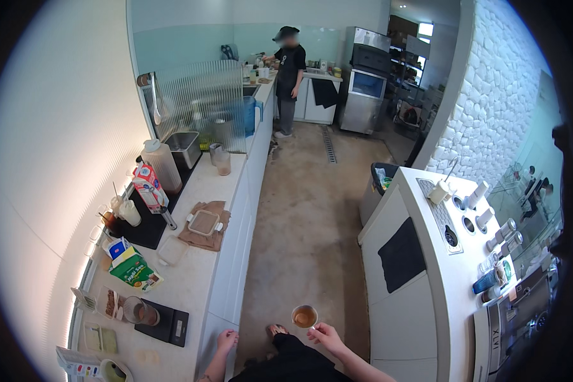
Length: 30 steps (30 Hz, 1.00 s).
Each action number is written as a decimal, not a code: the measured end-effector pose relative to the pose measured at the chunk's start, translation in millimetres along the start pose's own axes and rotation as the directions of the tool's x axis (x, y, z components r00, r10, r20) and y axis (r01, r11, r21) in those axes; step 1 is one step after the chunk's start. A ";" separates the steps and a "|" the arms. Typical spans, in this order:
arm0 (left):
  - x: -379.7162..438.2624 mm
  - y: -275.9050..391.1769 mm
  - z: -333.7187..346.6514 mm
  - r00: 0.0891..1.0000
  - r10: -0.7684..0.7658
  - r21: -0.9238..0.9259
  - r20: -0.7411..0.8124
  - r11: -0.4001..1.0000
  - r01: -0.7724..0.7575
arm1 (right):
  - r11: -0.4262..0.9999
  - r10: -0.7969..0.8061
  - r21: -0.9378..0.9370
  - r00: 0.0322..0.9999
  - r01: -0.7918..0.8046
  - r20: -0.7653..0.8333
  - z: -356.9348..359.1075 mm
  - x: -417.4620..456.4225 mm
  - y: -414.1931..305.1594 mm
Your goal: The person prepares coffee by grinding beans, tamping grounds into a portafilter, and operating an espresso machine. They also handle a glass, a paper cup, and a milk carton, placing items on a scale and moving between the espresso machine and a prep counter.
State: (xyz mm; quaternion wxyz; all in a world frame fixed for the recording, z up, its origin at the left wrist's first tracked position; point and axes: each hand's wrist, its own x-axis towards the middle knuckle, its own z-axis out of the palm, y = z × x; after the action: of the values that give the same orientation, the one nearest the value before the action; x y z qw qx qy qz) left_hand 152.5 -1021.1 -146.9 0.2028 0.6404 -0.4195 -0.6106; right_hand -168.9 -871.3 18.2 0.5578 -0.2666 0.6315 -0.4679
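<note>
My right hand (325, 337) grips the handle of a small round metal cup (304, 311) and holds it over the floor, in front of my body. Amber-brown liquid shows inside the cup. By the edge of the left counter, my left hand (228, 339) hangs with its fingers curled in, and I see nothing in it. Closest to it on that counter is a black digital scale (179, 328). A clear glass (136, 309) with brown contents stands tilted-looking on the scale.
Cartons (136, 270), a brown cloth (200, 239) under a clear lidded container (204, 222) and a plastic jug (161, 164) line the left counter (191, 281). A co-worker (289, 71) stands at the far end. To my right are a white counter (439, 281) and a bin (370, 200).
</note>
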 end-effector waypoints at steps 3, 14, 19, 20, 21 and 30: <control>-13.6 -18.2 0.4 0.998 -0.047 0.003 0.033 0.999 0.047 | 0.999 0.028 -0.022 0.999 -0.029 -0.029 3.0 -21.7 10.4; -74.3 -140.4 -36.1 0.968 -0.230 0.031 0.105 0.973 0.228 | 0.997 0.036 -0.072 0.999 -0.037 -0.028 14.5 -46.3 11.9; -48.6 -185.3 -60.6 0.971 -0.237 0.027 0.041 0.971 0.236 | 0.999 -0.015 -0.048 1.000 0.015 0.004 17.5 -45.5 9.6; -45.3 -185.5 -62.4 0.972 -0.229 0.023 0.058 0.973 0.228 | 0.999 -0.020 -0.037 1.000 0.020 -0.002 17.4 -46.0 10.3; -41.0 -185.1 -63.0 0.973 -0.220 0.016 0.070 0.976 0.219 | 0.999 -0.027 -0.027 1.000 0.026 -0.003 17.3 -46.4 10.9; -73.6 -114.3 -19.4 0.986 -0.159 0.005 0.053 0.987 0.159 | 0.999 0.010 -0.052 0.999 -0.013 -0.051 4.6 -65.0 28.1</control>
State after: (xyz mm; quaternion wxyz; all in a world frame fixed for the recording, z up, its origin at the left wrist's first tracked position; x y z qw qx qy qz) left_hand 211.3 -903.6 -186.8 0.1418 0.6556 -0.3726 -0.6414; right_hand -144.0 -805.0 23.0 0.5371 -0.2654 0.6589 -0.4549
